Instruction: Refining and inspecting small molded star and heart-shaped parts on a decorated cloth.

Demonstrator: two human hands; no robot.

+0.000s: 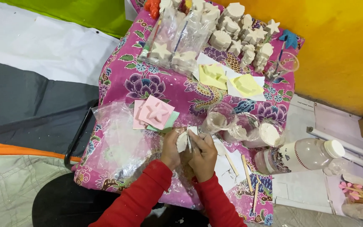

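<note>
White plaster piece [182, 141] pinched between left hand [171, 150] and right hand [203, 154]; support edges evenly, avoid snapping.

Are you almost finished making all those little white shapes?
Many look done: white casts crowd the table's far end, and some sit bagged. Right now the left hand and right hand grip one small white piece between them. Probably still to use: the pink mould, yellow moulds, and cups holding white powder.
</note>
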